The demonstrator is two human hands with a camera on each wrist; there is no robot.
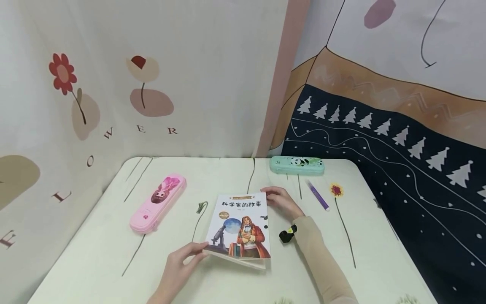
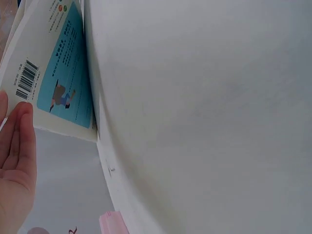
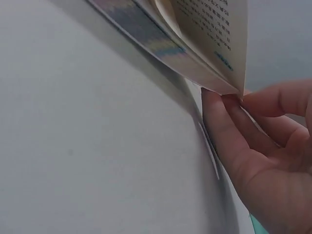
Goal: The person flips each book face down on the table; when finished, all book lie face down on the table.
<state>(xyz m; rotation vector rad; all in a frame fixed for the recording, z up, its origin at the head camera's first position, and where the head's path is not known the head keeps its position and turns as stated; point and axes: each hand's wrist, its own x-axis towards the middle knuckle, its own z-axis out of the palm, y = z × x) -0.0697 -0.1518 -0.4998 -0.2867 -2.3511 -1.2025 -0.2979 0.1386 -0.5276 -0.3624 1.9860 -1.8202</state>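
Note:
A paperback book (image 1: 237,228) with a telescope and a long-haired figure in a red coat on its cover sits face up between both hands. My left hand (image 1: 180,266) pinches its lower left corner, thumb on top. From below, the left wrist view shows the back cover (image 2: 70,73), with a barcode and a blue panel, raised off the table at an angle. At the upper right corner, my right hand (image 1: 282,200) grips the book's edge. In the right wrist view the pages (image 3: 209,39) stand slightly parted beside the right thumb and fingers.
A pink pencil case (image 1: 158,204) lies left of the book on the pale tablecloth. At the back right is a green panda pencil case (image 1: 297,165), with a purple marker (image 1: 318,195) in front of it. A black wrist device (image 1: 287,234) is by the right sleeve.

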